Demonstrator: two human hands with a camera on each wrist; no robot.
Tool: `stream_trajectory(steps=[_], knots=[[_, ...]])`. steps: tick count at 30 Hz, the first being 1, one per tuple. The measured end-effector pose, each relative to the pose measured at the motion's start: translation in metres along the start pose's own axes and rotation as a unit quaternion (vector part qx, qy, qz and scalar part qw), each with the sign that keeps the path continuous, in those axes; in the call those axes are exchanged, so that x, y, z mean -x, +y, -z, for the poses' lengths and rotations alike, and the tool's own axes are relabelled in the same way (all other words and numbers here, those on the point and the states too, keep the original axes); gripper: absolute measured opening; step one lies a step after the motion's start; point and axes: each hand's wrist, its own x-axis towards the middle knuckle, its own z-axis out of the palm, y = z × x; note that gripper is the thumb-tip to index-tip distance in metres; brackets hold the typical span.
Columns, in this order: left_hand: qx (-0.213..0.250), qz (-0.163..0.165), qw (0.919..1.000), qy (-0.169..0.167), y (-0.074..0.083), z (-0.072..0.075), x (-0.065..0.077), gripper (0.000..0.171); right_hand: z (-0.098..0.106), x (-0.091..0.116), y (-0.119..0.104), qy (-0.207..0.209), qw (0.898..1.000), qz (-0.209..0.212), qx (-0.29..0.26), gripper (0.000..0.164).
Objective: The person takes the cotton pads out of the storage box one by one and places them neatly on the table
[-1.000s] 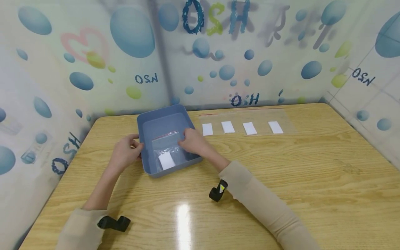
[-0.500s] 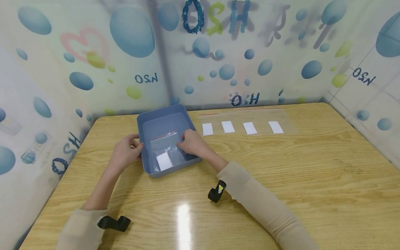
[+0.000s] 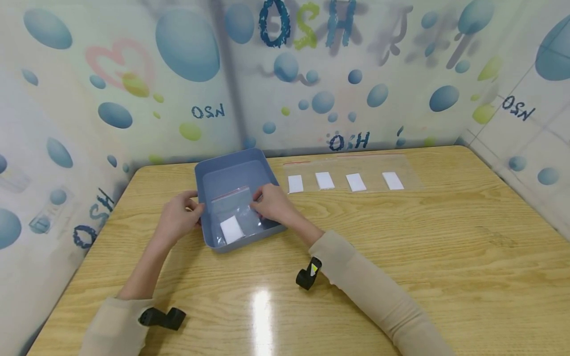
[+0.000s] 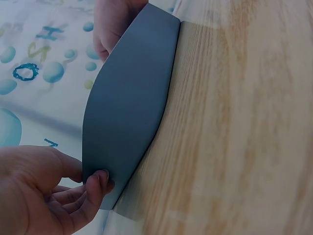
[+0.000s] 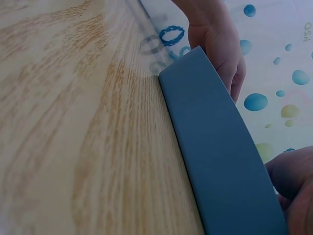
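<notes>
My left hand (image 3: 178,216) pinches the left wall of a blue-grey plastic tray (image 3: 236,161) in the head view. In the left wrist view, the fingers of that hand (image 4: 44,191) lie on the tray's outer wall (image 4: 129,88), with the thumb at its rim. A clear zip bag (image 3: 229,205) with a red seal line lies inside the tray, a white card (image 3: 232,229) showing at its lower end. My right hand (image 3: 273,203) reaches over the tray's right wall and pinches the bag's right edge, its fingertips partly hidden. The right wrist view shows the tray's outer wall (image 5: 220,147) and little of the fingers.
To the tray's right, several clear zip bags (image 3: 369,168) lie in a row along the table's back edge, each with a white card (image 3: 356,183). A patterned wall (image 3: 285,99) rises behind the wooden table (image 3: 401,247).
The zip bag and its white card have slid slightly left inside the tray, and my right hand has shifted a little left with them. My left hand and the tray stay put.
</notes>
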Motion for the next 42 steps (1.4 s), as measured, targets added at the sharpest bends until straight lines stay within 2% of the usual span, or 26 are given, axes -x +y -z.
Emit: stream_trajectory(steps=[6, 15, 21, 42], knots=[[0.002, 0.003, 1.0, -0.002, 0.0, 0.0, 0.0, 0.052, -0.002, -0.001, 0.004, -0.001, 1.0, 0.019, -0.018, 0.017], [-0.007, 0.001, 1.0, -0.002, 0.001, 0.001, 0.0, 0.052, -0.003, 0.001, 0.003, 0.013, 0.998, 0.063, -0.012, 0.01], [-0.005, 0.005, 1.0, -0.003, 0.0, 0.0, 0.0, 0.052, -0.003, -0.001, 0.005, 0.027, 0.995, 0.097, -0.009, 0.013], [-0.01, -0.004, 0.9999, 0.002, -0.001, 0.001, -0.001, 0.051, 0.006, 0.003, -0.005, 0.035, 0.992, 0.106, -0.064, 0.015]])
